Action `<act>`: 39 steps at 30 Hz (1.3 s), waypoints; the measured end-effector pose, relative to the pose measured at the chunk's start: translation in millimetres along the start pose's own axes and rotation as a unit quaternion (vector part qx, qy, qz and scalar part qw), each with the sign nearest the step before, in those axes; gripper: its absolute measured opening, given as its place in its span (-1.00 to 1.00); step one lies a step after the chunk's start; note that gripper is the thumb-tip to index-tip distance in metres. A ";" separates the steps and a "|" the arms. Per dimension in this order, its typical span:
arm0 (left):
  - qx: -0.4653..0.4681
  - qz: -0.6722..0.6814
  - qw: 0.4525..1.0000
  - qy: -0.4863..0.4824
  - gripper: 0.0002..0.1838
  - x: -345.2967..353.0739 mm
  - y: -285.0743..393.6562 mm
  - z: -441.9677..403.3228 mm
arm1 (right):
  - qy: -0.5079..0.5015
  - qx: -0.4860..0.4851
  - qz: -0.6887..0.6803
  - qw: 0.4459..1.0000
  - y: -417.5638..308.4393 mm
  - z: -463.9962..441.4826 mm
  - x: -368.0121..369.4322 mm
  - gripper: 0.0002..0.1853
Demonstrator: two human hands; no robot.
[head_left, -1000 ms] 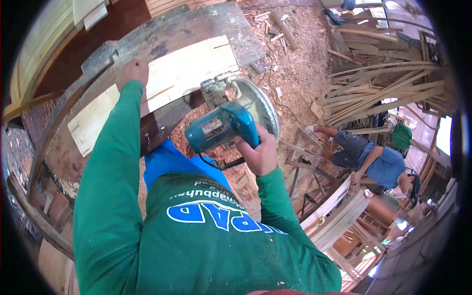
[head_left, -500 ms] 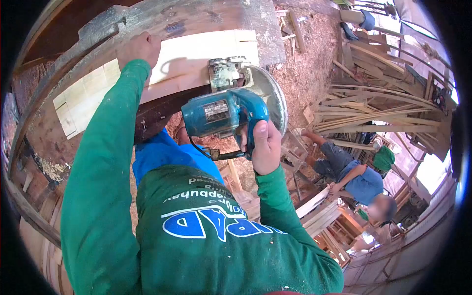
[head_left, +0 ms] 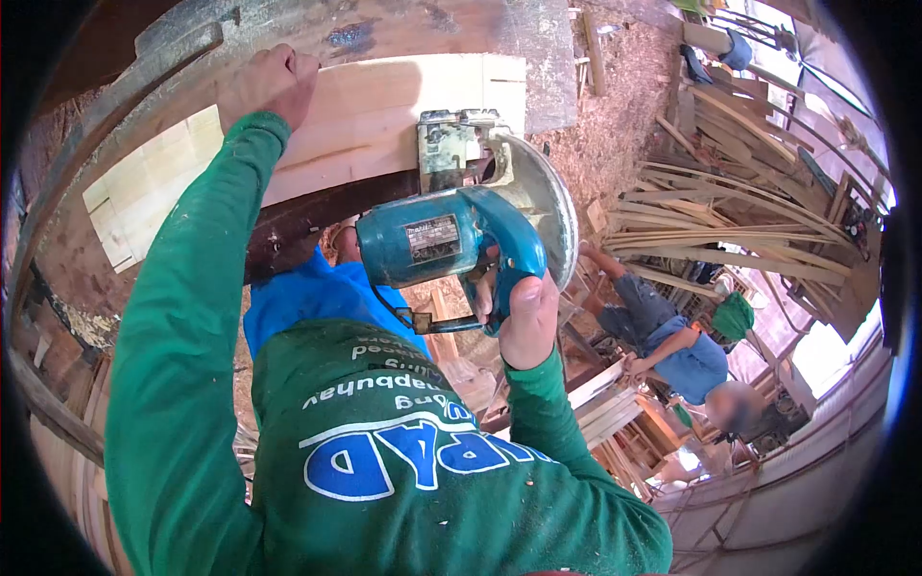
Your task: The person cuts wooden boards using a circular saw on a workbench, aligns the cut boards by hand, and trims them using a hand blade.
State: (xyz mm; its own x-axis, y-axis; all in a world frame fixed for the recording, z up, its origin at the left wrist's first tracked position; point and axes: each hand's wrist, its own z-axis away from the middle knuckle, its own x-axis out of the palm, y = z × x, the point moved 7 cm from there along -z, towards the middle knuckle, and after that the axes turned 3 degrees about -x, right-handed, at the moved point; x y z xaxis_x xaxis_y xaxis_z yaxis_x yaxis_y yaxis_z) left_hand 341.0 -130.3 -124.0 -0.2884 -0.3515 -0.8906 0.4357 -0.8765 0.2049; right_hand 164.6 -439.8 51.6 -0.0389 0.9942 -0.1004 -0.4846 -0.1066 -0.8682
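In the head view, directions are told from the centre of the picture. Two bare hands of the wearer are seen, with one blue power saw [head_left: 392, 242] and one pale board [head_left: 370, 108].

The left hand [head_left: 269, 88] is between 10 and 11 o'clock, on the pale board. Its fingers are bent, but their ends are hidden, so one cannot tell how narrow they are or if they grip something. The right hand [head_left: 528, 322] is near the centre, toward 4 o'clock, and its fingers are holding the one handle of the saw.

The saw is around the centre, with its one round guard [head_left: 545, 200] toward 1 o'clock. Its metal base [head_left: 444, 149] overlaps the near edge of the board; if the two are touching, it is not clear. One dark cord [head_left: 451, 327] is at the lower side of the saw.

The board is at 11 o'clock, flat on one stained worktable [head_left: 540, 58]. Between 2 and 3 o'clock there is one heap of wood strips [head_left: 735, 235], too many for counting. One other person [head_left: 684, 363], in a blue top, is between 3 and 4 o'clock, just beside one green cloth [head_left: 734, 316].
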 end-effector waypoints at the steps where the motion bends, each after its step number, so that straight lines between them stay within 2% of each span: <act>1: 0.002 0.000 1.000 0.011 -0.48 4.3 -2.2 -3.0 | -0.002 0.001 -0.002 1.000 0.8 -0.1 -0.6 -0.27; 8: 0.003 0.001 1.000 -0.006 -0.51 4.8 0.1 -2.1 | -0.008 0.010 -0.042 0.999 0.6 -0.1 0.3 -0.33; 15: 0.035 0.049 0.997 0.048 -0.55 9.0 -2.2 -1.4 | -0.012 0.009 -0.066 0.998 -0.5 -3.1 1.5 -0.34; 29: 0.050 0.055 0.992 0.104 -0.61 3.3 -0.4 3.3 | -0.009 0.010 -0.037 0.999 -4.0 -5.9 1.7 -0.31; 39: 0.042 0.045 0.994 0.094 -0.61 3.1 0.3 3.5 | -0.004 0.009 -0.020 1.000 -5.9 -7.9 3.5 -0.34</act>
State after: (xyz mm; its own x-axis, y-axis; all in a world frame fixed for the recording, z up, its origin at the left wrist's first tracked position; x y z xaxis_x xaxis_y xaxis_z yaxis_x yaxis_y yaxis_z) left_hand 337.2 -132.8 -125.3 -0.0837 -0.3693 -0.9255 0.3783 -0.8710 0.3134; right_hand 174.2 -435.8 52.5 -0.0256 0.9977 -0.0628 -0.5010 -0.0672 -0.8629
